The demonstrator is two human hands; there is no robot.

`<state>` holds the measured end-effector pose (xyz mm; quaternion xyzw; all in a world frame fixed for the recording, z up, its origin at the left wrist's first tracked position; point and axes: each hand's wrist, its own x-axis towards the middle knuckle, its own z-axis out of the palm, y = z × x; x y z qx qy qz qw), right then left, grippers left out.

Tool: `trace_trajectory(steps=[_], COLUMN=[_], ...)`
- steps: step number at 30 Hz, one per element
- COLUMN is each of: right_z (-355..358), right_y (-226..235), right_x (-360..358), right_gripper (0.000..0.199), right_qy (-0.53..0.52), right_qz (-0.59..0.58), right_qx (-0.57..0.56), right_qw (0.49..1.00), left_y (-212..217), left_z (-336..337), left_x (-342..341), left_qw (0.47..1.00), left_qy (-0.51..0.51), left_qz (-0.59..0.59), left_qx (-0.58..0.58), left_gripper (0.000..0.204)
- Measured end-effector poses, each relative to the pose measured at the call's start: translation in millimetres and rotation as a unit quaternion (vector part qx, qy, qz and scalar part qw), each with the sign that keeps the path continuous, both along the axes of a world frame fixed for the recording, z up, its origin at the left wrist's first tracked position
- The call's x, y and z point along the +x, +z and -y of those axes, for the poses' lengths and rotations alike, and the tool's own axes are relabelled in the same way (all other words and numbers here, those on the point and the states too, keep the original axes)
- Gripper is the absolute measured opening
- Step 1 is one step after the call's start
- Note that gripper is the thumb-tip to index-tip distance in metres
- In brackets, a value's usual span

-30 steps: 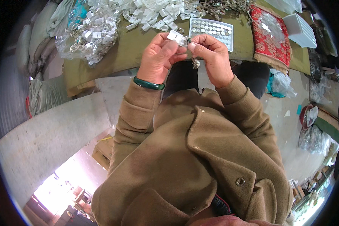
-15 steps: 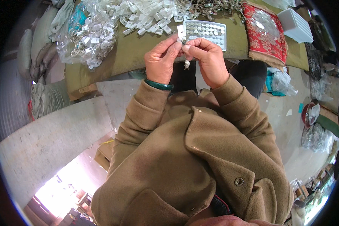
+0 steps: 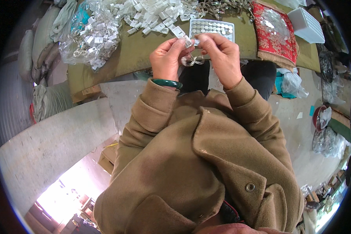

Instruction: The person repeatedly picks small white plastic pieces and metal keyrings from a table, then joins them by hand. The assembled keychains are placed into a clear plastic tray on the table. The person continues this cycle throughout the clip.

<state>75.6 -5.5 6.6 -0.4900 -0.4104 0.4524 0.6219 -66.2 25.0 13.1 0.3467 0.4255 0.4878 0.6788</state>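
Both hands meet over the table edge: the left hand [image 3: 168,58] pinches a small white tag [image 3: 187,40] at its fingertips, and the right hand [image 3: 219,54] closes on the same tag, with clear rings [image 3: 192,60] dangling just beneath. This looks like the fitting step; next calls for a steady pinch. A tray [image 3: 212,28] lies just beyond, loose tags [image 3: 152,13] farther left.

The left hand [image 3: 168,58] and right hand [image 3: 219,56] meet in front of the olive cloth-covered table [image 3: 144,50], pinching a small white plastic tag [image 3: 188,41] between them. Behind the hands on the table lies a clear compartmented tray of small silver parts [image 3: 212,28]. Left of the tray spreads a heap of white plastic tags [image 3: 152,13], and farther left a clear plastic bag of tagged pieces [image 3: 89,37]. Right of the tray lies a red patterned cushion [image 3: 275,35], with a white plastic box [image 3: 306,25] beyond it.
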Motion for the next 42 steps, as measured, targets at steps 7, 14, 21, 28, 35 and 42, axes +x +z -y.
trace_trajectory(steps=[7, 14, 21, 28, 35, 42], right_z=[3, 0, -2, -2, 1, 7], right_y=[-2, -10, -17, -21, -11, 0], right_x=[6, 14, 23, 25, 24, 15], right_gripper=[0.024, 0.013, 0.012, 0.011, 0.010, 0.008], right_qy=[-0.005, 0.061, 0.098, 0.105, 0.070, 0.065], right_qz=[0.230, 0.122, 0.098, 0.135, 0.184, 0.112], right_qx=[0.053, 0.029, 0.000, 0.035, 0.078, 0.019], right_qw=[0.972, 0.990, 0.990, 0.985, 0.977, 0.991], left_y=[-2, 1, 8, 13, 14, 13], left_z=[-4, -2, 1, 1, 1, 4], left_x=[11, 15, 9, 5, 5, 16], left_qw=[0.996, 0.993, 0.994, 0.996, 0.997, 0.991], left_qy=[0.058, 0.048, 0.006, -0.018, -0.027, 0.066], left_qz=[-0.026, -0.066, -0.106, -0.025, -0.010, -0.115], left_qx=[0.064, 0.083, -0.014, -0.078, -0.069, -0.016], left_gripper=[0.019, 0.018, 0.021, 0.021, 0.022, 0.020])
